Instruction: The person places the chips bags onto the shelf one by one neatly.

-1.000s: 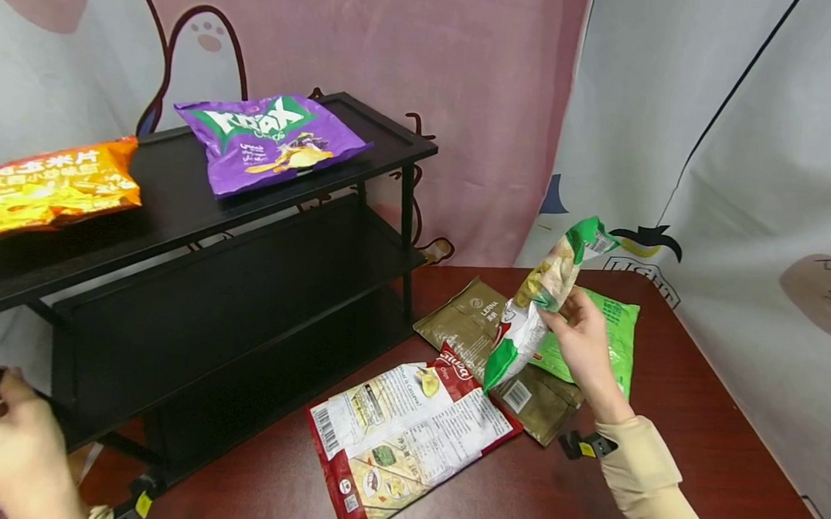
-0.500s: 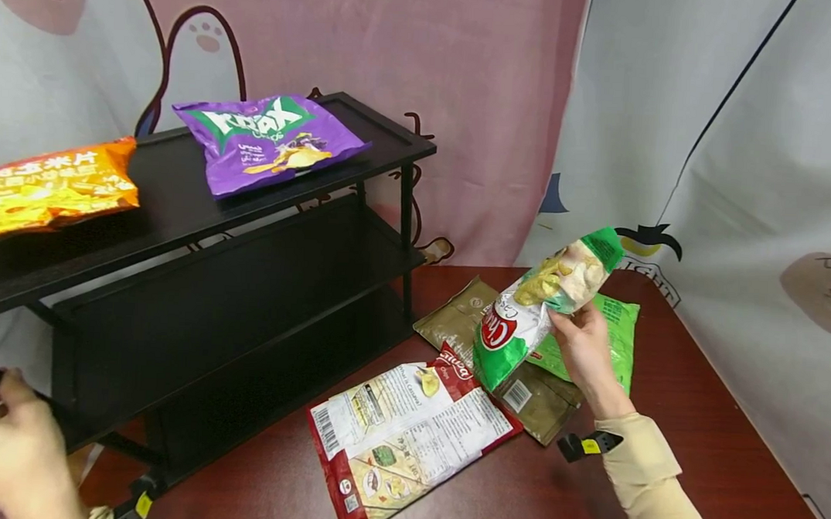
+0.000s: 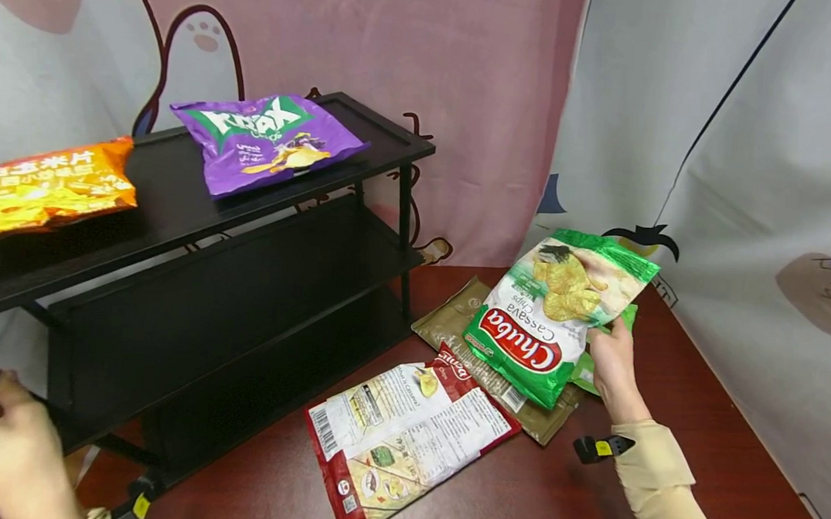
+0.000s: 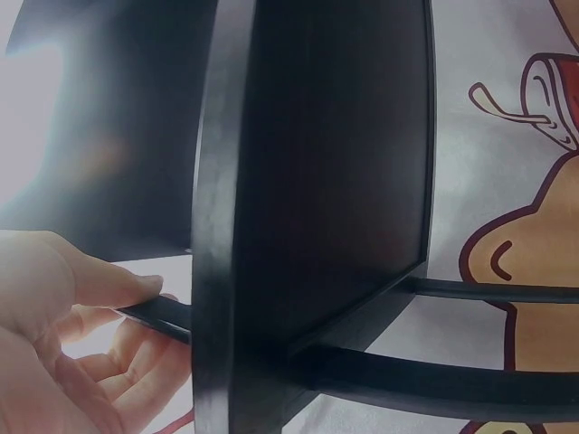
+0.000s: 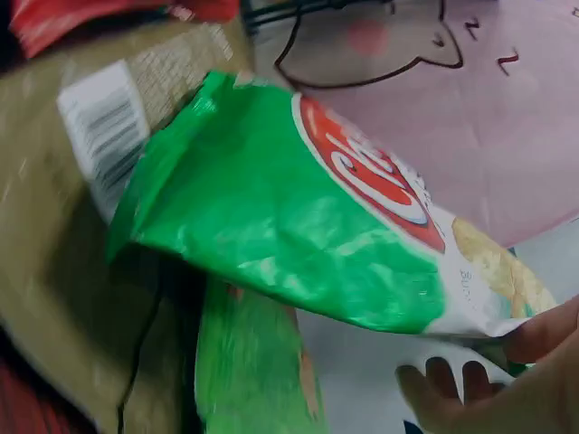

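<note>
My right hand [image 3: 614, 363] pinches the side edge of a green and white bag of cassava chips [image 3: 538, 315], its printed front turned up and its lettering upside down. In the right wrist view, the thumb lies along the chip bag [image 5: 298, 217] at its edge. Beneath it are a brown packet [image 3: 458, 319] and a bright green packet [image 3: 585, 371], both partly covered. At the lower left, my left hand [image 3: 13, 447] grips a black post of the shelf rack [image 3: 247, 283]. The left wrist view shows thumb and fingers around that post [image 4: 163, 316].
A red and white chip bag [image 3: 408, 437] lies back side up on the brown table [image 3: 516, 496]. On the rack's top shelf rest a purple chip bag [image 3: 274, 141] and an orange chip bag [image 3: 56, 186]. A printed curtain [image 3: 477, 123] hangs behind.
My right hand has turned the cassava chip bag from nearly edge-on to front up, shifting slightly right and down. The left hand stays on the post.
</note>
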Demonstrator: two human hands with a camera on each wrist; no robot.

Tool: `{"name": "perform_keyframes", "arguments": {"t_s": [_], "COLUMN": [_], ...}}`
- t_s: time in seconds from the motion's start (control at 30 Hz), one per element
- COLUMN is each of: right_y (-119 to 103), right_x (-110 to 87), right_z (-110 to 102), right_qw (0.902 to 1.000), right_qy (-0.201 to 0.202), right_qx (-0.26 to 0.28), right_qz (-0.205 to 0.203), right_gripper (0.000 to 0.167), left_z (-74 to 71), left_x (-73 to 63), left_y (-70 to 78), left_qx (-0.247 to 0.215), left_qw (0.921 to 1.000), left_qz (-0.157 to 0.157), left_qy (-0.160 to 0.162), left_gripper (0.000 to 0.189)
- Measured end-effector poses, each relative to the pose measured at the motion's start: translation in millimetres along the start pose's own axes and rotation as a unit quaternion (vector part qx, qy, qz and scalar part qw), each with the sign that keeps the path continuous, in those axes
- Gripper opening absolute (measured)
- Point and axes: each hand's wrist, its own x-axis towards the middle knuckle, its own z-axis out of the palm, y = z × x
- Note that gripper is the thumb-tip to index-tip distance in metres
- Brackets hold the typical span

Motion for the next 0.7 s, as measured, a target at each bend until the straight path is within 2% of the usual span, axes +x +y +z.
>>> {"name": "perform_keyframes", "arguments": {"t_s": [0.17, 0.23, 0.27, 0.4, 0.57, 0.7], "right_y": [-2.7, -2.1, -1.2, 5.7, 14.7, 17.5], "right_x": [-1.1, -1.3, -1.0, 0.7, 4.0, 5.6], "right_z": [-6.6, -8.9, -9.9, -15.9, -22.3, -22.6], "right_qw": [0.9975, 0.9931, 0.9884, 0.9594, 0.9391, 0.9310], "right_qy": [0.040, 0.044, 0.047, 0.047, 0.013, 0.007], "right_qx": [-0.050, -0.107, -0.144, -0.277, -0.342, -0.363], "right_qz": [0.030, 0.020, 0.011, -0.021, -0.028, -0.035], "right_gripper": [0.058, 0.056, 0.056, 0.055, 0.050, 0.064], "left_z": [0.6, -0.4, -1.0, -2.9, -2.5, -2.9], "left_x": [-0.6, -0.7, -0.6, -1.2, -2.2, -2.6], "left_y": [1.2, 1.9, 1.8, 1.9, 3.7, 4.0], "left_qx": [0.001, -0.001, -0.004, -0.014, -0.019, -0.019], "left_qw": [1.0000, 1.0000, 1.0000, 0.9999, 0.9997, 0.9997], "left_qz": [0.003, -0.001, -0.002, -0.002, 0.009, 0.008], "left_qy": [0.004, 0.001, -0.002, -0.009, -0.008, -0.009], "left_gripper": [0.029, 0.028, 0.026, 0.019, 0.021, 0.023]}}
